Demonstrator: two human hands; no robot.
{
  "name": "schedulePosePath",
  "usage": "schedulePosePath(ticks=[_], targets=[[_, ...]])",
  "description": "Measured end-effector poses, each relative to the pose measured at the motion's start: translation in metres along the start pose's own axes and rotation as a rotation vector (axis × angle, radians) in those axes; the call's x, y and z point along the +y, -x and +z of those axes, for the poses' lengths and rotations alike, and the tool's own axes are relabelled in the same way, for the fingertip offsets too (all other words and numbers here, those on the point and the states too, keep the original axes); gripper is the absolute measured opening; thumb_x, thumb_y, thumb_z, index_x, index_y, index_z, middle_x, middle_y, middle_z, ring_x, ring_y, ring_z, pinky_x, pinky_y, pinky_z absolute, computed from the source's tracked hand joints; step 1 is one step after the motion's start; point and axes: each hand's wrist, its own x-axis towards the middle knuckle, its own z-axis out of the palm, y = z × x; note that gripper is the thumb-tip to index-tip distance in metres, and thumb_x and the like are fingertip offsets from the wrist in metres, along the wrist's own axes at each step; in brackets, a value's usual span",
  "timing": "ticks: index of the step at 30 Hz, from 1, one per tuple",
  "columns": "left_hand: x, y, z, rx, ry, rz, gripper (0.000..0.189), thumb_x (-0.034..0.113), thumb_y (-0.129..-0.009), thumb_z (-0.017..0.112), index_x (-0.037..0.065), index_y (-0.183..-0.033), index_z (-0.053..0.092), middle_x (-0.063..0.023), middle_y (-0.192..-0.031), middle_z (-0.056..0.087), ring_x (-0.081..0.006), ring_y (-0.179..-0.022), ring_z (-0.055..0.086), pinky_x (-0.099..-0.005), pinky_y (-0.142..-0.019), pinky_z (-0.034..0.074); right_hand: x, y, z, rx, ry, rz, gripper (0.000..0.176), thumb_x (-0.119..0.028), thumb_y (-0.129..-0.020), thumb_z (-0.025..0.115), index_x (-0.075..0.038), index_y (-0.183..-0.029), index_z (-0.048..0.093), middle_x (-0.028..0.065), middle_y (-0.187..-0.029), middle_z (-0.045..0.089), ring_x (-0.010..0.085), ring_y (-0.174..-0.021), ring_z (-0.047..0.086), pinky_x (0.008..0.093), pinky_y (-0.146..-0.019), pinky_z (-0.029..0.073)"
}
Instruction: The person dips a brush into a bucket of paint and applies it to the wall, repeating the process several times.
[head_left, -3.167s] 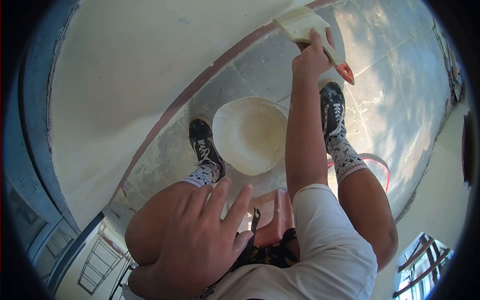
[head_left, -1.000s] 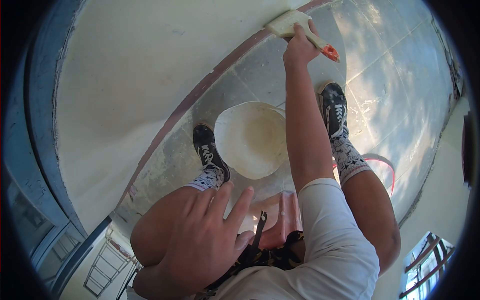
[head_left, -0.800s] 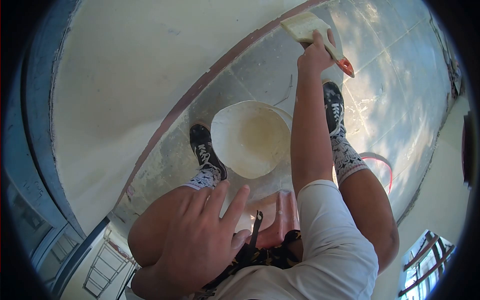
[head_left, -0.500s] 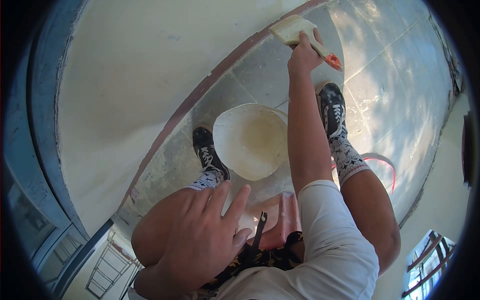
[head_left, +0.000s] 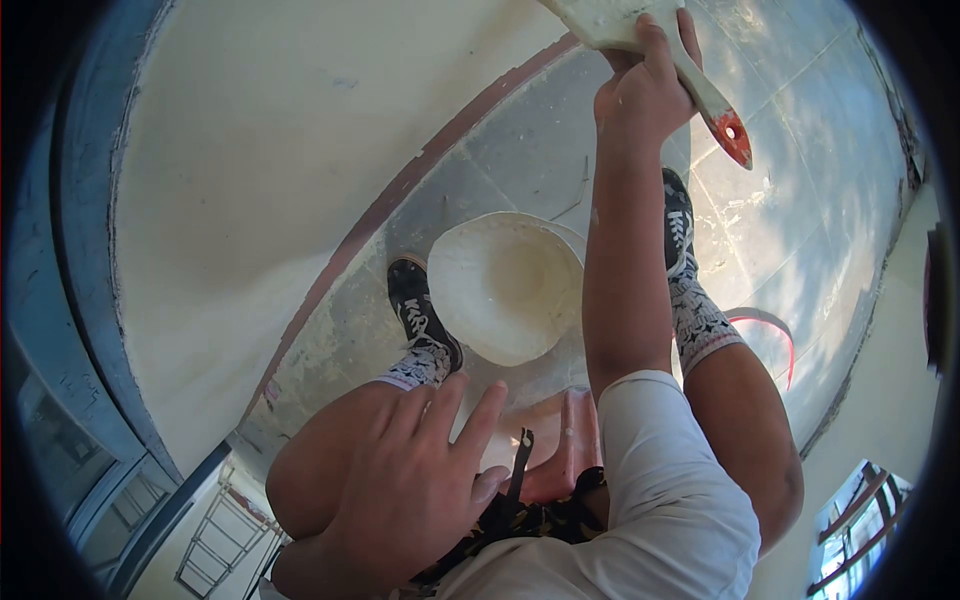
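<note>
A wide paintbrush [head_left: 716,104] with a red-tipped pale handle is gripped in my right hand [head_left: 645,92], out at the top of the view. Its bristle end is partly cut off by the frame edge, near the cream wall [head_left: 270,150]. Between my feet stands a round container [head_left: 450,320] with pale, cream-coloured contents. My left hand [head_left: 410,490] holds nothing; its fingers are stretched out and a little apart, over my left thigh.
Along the wall's foot runs a reddish-brown strip [head_left: 390,200]. Beneath me is a red plastic seat [head_left: 573,445]. A thin red hoop [head_left: 785,340] lies by my right leg on the grey tiled floor [head_left: 760,230]. Blue framing [head_left: 85,370] is at far left.
My right hand has carried the paintbrush farther up and slightly right, so part of the brush now leaves the view. My left hand has barely moved.
</note>
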Motion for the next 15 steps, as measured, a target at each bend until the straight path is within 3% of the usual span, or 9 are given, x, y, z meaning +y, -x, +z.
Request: schedulePosePath(ticks=[6,9,12,15], targets=[[-0.004,0.002,0.001,0.038,-0.015,0.0,0.061,0.028,-0.076,0.07,0.004,-0.128,0.047,-0.0181,-0.12,0.052,-0.0324,-0.108,0.052,-0.0408,-0.093,0.041,0.048,0.003,-0.026,0.008,0.185,0.111,0.048,0.002,-0.08,0.06,0.008,-0.125,0.045,0.0188,-0.109,0.057,0.0257,-0.091,0.063,0.0365,-0.068,0.059],[-0.006,0.002,0.003,0.05,-0.027,-0.005,0.06,0.028,-0.078,0.069,0.004,-0.128,0.047,-0.0181,-0.12,0.052,-0.0326,-0.108,0.052,-0.0406,-0.094,0.041,0.014,0.01,0.017,-0.025,0.114,0.146,0.048,0.002,-0.08,0.059,0.008,-0.126,0.044,0.0179,-0.109,0.057,0.0242,-0.091,0.063,0.0366,-0.068,0.058],[-0.009,0.004,0.007,0.068,-0.016,-0.013,0.059,0.028,-0.079,0.069,0.005,-0.128,0.047,-0.0181,-0.121,0.052,-0.0327,-0.108,0.052,-0.0406,-0.094,0.041,-0.032,0.009,0.04,-0.065,-0.148,0.006,0.05,0.0,-0.082,0.06,0.009,-0.127,0.043,0.0188,-0.109,0.057,0.022,-0.087,0.063,0.0331,-0.067,0.058],[-0.014,0.005,0.009,0.076,-0.004,-0.036,0.058,0.028,-0.079,0.068,0.005,-0.128,0.047,-0.018,-0.121,0.052,-0.033,-0.107,0.052,-0.0407,-0.094,0.041,-0.013,0.005,0.008,0.022,0.085,0.004,0.049,0.0,-0.082,0.06,0.008,-0.128,0.043,0.0196,-0.111,0.057,0.0232,-0.09,0.063,0.0329,-0.068,0.058]])
